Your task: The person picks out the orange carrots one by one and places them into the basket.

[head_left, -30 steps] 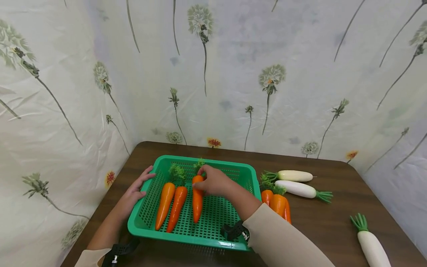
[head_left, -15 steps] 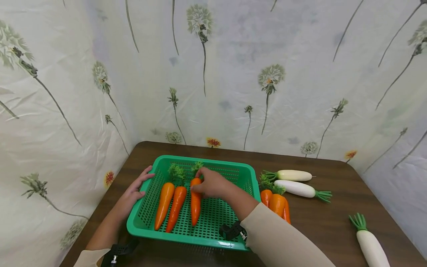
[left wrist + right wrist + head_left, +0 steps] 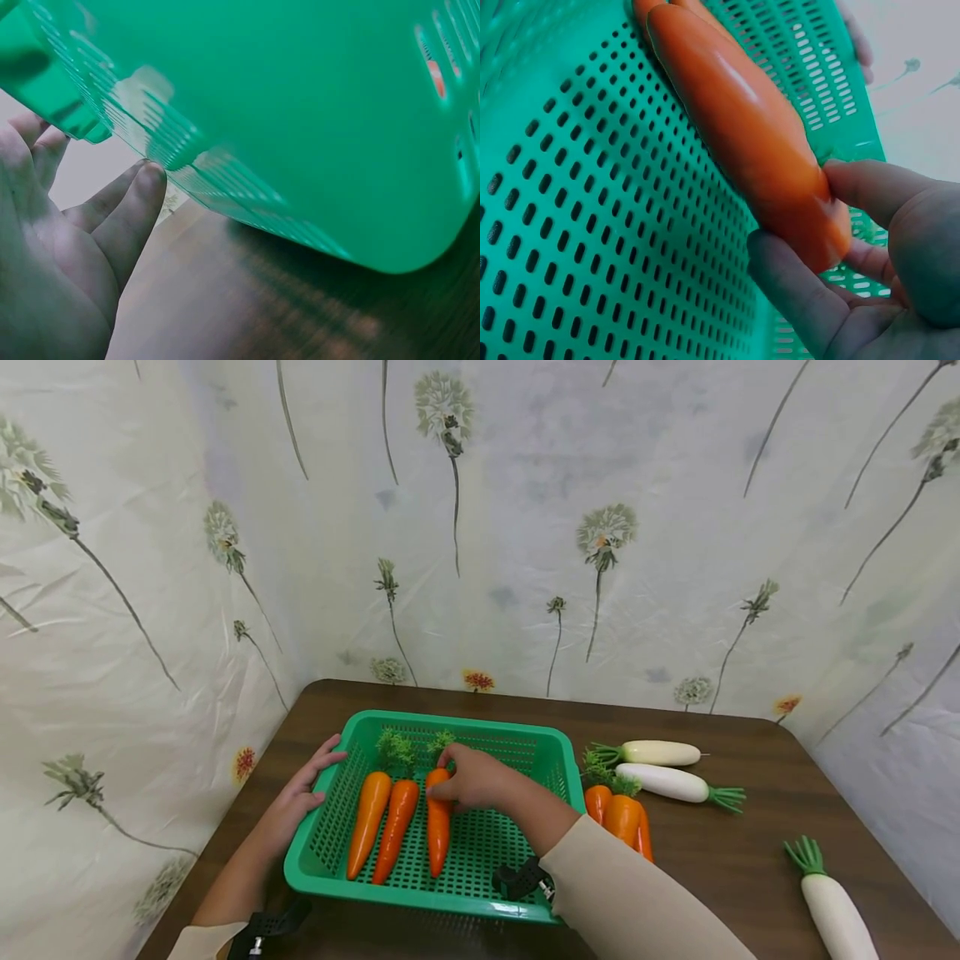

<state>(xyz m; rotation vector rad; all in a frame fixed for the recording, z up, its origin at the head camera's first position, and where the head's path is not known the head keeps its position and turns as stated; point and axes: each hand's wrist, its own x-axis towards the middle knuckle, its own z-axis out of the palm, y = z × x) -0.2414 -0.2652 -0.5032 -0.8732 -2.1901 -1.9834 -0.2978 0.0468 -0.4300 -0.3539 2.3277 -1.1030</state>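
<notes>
A green plastic basket (image 3: 420,902) with slotted walls sits on the table. Inside it, two orange carrots (image 3: 369,822) with frilly green tops lie side by side at the left. My right hand (image 3: 480,781) pinches a third carrot (image 3: 438,839) near its leafy end, thumb and fingers on either side; its tip points toward the basket's front. In the right wrist view this carrot (image 3: 739,124) lies close over the perforated floor. At the basket's left side rests my left hand (image 3: 300,789), its fingers extended along the rim. The left wrist view shows its fingertips (image 3: 154,176) against the outer wall.
Several carrots (image 3: 624,818) lie against the basket's right side. Beyond them are a cream white radish (image 3: 662,752) and a whiter one (image 3: 666,783). Another radish (image 3: 836,917) lies near the right edge of the dark wooden table (image 3: 720,860). A patterned curtain (image 3: 510,527) hangs behind.
The right hand has lowered the carrot slightly, toward the basket's front and a little left, closer to the other two. The left hand has stayed at the rim.
</notes>
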